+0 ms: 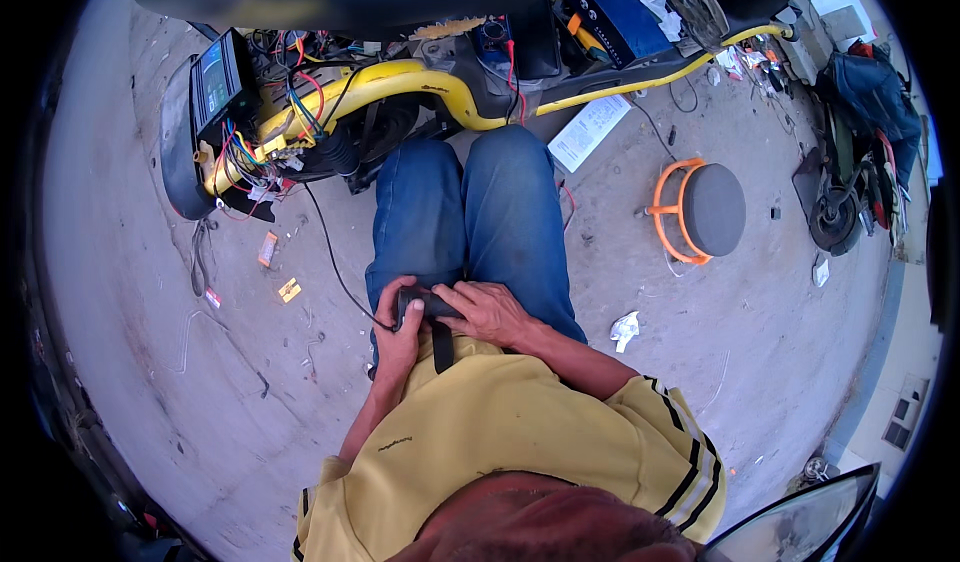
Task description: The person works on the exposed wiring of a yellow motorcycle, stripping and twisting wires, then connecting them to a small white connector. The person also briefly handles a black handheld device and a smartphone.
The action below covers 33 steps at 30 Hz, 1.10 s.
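In my lap, close against my belly, is a dark cylindrical part like a throttle grip. My left hand is wrapped round its left end, thumb on top. At the other end my right hand holds it with the fingers bent over it, covering much of its surface. A black cable runs from beside my left hand up to the bundle of coloured wires at the scooter's front. A black strap hangs just below the part.
A yellow-framed electric scooter with its wiring exposed lies across the far side. Its display is at the left, a blue box at the right. An orange-legged stool, a paper sheet and small litter are on the floor.
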{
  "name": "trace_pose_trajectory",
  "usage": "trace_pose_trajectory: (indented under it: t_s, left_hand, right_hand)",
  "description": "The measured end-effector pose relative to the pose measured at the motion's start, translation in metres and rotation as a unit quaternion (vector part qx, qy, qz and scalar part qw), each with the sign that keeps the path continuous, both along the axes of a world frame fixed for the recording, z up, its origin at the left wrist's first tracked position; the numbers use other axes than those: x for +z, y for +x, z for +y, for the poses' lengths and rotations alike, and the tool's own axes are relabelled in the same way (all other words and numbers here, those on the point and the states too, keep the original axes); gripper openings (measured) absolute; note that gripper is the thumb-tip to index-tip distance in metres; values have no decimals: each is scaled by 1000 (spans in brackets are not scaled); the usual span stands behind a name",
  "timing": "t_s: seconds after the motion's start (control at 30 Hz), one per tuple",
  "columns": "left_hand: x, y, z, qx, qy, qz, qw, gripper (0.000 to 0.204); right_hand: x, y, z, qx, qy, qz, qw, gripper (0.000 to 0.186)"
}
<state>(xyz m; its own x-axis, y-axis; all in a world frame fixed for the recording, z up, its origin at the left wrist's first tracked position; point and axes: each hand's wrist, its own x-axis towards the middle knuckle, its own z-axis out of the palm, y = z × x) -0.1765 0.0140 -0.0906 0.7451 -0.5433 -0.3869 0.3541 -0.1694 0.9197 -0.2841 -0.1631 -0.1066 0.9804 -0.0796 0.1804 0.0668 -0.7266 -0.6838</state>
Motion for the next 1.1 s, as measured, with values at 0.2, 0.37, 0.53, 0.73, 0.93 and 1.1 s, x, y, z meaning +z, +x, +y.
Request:
trace_pose_trajectory:
  t_s: [0.2, 0.37, 0.53, 0.73, 0.93, 1.1]
  left_hand:
    - [-6, -1, 0, 18, -17, -25, 999, 37]
    - [-15, -1, 2, 37, -29, -47, 998, 37]
    - [-11, -1, 0, 18, -26, -58, 998, 37]
    - [-11, -3, -4, 23, -24, -60, 998, 34]
    - [-7, 1, -7, 23, -29, -34, 999, 35]
    - [-7, 3, -7, 20, -33, -34, 999, 35]
  right_hand:
    - [-10, 2, 3, -9, -2, -20, 1000, 54]
    - [-8, 3, 1, 5, 31, 26, 999, 56]
    - [4, 1, -2, 9, 63, 63, 996, 62]
    - [62, 22, -75, -104, 207, -10, 973, 53]
    - [17, 106, -220, -476, 234, -137, 837, 59]
    - [-42, 152, -297, -515, 233, -95, 820, 49]
